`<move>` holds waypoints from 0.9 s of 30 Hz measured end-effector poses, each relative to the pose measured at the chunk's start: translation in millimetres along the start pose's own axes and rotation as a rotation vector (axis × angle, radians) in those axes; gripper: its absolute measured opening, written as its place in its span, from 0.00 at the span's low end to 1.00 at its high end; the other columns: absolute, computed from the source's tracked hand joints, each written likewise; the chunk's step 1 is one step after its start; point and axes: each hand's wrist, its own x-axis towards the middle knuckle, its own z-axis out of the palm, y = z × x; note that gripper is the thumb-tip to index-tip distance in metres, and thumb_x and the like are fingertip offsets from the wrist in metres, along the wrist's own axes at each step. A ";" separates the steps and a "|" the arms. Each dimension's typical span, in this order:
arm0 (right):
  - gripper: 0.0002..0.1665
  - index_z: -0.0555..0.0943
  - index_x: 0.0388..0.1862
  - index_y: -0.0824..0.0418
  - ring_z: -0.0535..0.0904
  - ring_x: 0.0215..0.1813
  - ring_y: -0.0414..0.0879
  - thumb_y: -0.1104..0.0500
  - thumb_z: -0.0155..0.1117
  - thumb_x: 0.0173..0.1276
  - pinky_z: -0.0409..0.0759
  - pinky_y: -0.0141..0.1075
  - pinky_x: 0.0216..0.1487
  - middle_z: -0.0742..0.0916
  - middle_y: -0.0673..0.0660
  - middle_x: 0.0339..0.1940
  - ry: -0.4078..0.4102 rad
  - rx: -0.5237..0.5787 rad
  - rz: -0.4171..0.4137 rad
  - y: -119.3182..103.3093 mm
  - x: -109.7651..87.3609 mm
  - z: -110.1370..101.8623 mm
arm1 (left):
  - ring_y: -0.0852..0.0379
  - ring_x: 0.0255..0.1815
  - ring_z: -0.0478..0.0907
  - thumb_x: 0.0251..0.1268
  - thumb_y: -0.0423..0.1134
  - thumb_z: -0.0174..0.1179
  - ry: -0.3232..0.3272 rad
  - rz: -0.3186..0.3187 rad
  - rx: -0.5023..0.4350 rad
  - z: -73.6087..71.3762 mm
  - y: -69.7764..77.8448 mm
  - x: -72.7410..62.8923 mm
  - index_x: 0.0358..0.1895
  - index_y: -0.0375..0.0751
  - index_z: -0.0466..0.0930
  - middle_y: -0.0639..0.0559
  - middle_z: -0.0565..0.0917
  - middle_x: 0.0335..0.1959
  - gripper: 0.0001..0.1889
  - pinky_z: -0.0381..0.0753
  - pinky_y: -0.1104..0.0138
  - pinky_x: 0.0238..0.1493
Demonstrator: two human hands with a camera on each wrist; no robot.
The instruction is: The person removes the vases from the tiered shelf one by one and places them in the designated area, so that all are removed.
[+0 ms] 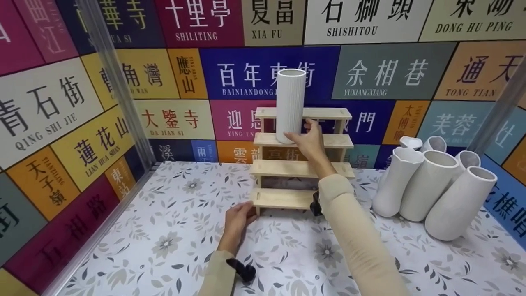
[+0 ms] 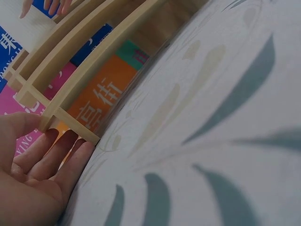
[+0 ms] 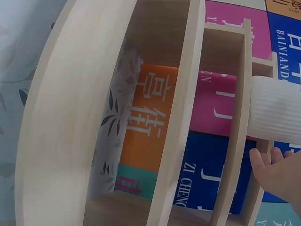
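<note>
A tall white ribbed vase (image 1: 290, 107) stands upright on the second tier from the top of a stepped wooden display rack (image 1: 283, 199). My right hand (image 1: 310, 142) is at the vase's lower right side, thumb towards its front. In the right wrist view, the fingertips (image 3: 256, 157) are spread just beside the ribbed wall of the vase. Down at the rack's bottom left corner, my left hand (image 1: 238, 222) holds the lowest tier. The left wrist view has the thumb on the board's end and the fingers (image 2: 66, 146) around the corner by the leg.
Several white vases (image 1: 429, 185) stand grouped to the right of the rack, some leaning. A leaf-patterned cloth (image 1: 185, 230) covers the table. Behind stands a wall of coloured panels (image 1: 271, 61) with printed characters, and a clear upright edge (image 1: 127, 94) is at the left.
</note>
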 end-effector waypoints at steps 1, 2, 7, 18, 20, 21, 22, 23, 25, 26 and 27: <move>0.54 0.56 0.78 0.64 0.73 0.69 0.59 0.50 0.75 0.62 0.78 0.46 0.70 0.67 0.67 0.73 -0.002 -0.006 0.001 2.0 -0.3 1.4 | 0.43 0.57 0.84 0.74 0.41 0.56 0.007 -0.002 0.006 -0.6 -0.9 -0.2 0.60 0.27 0.78 0.31 0.83 0.55 0.21 0.88 0.63 0.56; 0.54 0.56 0.78 0.65 0.72 0.71 0.60 0.50 0.75 0.62 0.77 0.46 0.72 0.67 0.67 0.73 -0.004 -0.014 0.004 4.2 -0.6 3.0 | 0.43 0.56 0.84 0.74 0.41 0.56 0.013 -0.004 0.010 -1.2 -1.9 -0.4 0.59 0.27 0.78 0.32 0.84 0.55 0.20 0.88 0.63 0.56; 0.53 0.56 0.78 0.65 0.67 0.75 0.59 0.50 0.74 0.63 0.71 0.45 0.77 0.68 0.66 0.74 -0.005 -0.033 0.030 10.7 -2.4 7.8 | 0.47 0.54 0.85 0.75 0.41 0.56 0.020 -0.014 0.028 -1.5 -3.1 0.4 0.57 0.30 0.80 0.34 0.85 0.53 0.18 0.89 0.64 0.55; 0.54 0.56 0.78 0.64 0.69 0.72 0.56 0.49 0.74 0.62 0.73 0.43 0.75 0.70 0.65 0.73 0.008 -0.014 0.043 6.8 4.2 5.3 | 0.45 0.58 0.84 0.74 0.42 0.56 0.010 -0.023 0.027 1.2 0.2 1.8 0.59 0.30 0.78 0.34 0.84 0.56 0.20 0.89 0.65 0.56; 0.54 0.55 0.78 0.63 0.69 0.73 0.56 0.49 0.74 0.62 0.72 0.43 0.75 0.69 0.64 0.74 0.013 -0.007 0.061 7.4 4.1 3.5 | 0.44 0.58 0.83 0.75 0.42 0.56 0.004 -0.024 0.029 1.4 0.4 1.4 0.60 0.31 0.78 0.34 0.84 0.56 0.20 0.88 0.65 0.56; 0.54 0.55 0.79 0.63 0.68 0.74 0.56 0.49 0.74 0.63 0.72 0.42 0.76 0.69 0.64 0.74 0.013 -0.005 0.066 7.4 4.0 2.6 | 0.44 0.59 0.83 0.75 0.43 0.56 0.001 -0.021 0.034 1.5 0.3 1.2 0.60 0.31 0.78 0.34 0.84 0.56 0.20 0.88 0.65 0.57; 0.54 0.55 0.79 0.63 0.68 0.74 0.56 0.49 0.74 0.63 0.72 0.42 0.76 0.68 0.64 0.74 0.013 -0.003 0.071 7.3 4.0 1.9 | 0.44 0.59 0.83 0.75 0.43 0.56 -0.001 -0.019 0.035 1.7 0.4 0.9 0.60 0.31 0.78 0.35 0.83 0.57 0.20 0.88 0.65 0.57; 0.55 0.54 0.79 0.63 0.68 0.75 0.56 0.49 0.74 0.63 0.72 0.42 0.76 0.68 0.64 0.74 0.009 0.000 0.075 7.1 3.8 1.3 | 0.44 0.59 0.83 0.75 0.43 0.56 -0.001 -0.018 0.037 1.7 0.3 0.8 0.59 0.31 0.78 0.35 0.83 0.57 0.20 0.88 0.65 0.57; 0.55 0.54 0.79 0.63 0.68 0.75 0.56 0.49 0.74 0.63 0.72 0.42 0.76 0.68 0.64 0.75 0.002 0.002 0.076 6.6 4.2 0.8 | 0.45 0.58 0.83 0.75 0.43 0.56 0.004 -0.019 0.042 2.1 0.6 0.5 0.59 0.31 0.79 0.35 0.84 0.56 0.20 0.88 0.65 0.57; 0.55 0.53 0.79 0.63 0.68 0.75 0.56 0.48 0.74 0.63 0.73 0.42 0.76 0.68 0.64 0.75 -0.001 0.000 0.077 6.3 4.5 0.7 | 0.45 0.58 0.83 0.75 0.43 0.56 0.005 -0.017 0.043 2.3 0.3 0.8 0.59 0.31 0.79 0.35 0.84 0.56 0.20 0.88 0.65 0.57; 0.56 0.53 0.80 0.63 0.68 0.75 0.56 0.48 0.74 0.63 0.74 0.43 0.75 0.68 0.64 0.75 -0.002 0.002 0.078 6.2 5.0 0.6 | 0.45 0.57 0.84 0.75 0.43 0.56 0.007 -0.020 0.041 2.7 0.1 1.1 0.59 0.31 0.79 0.35 0.84 0.55 0.20 0.88 0.65 0.56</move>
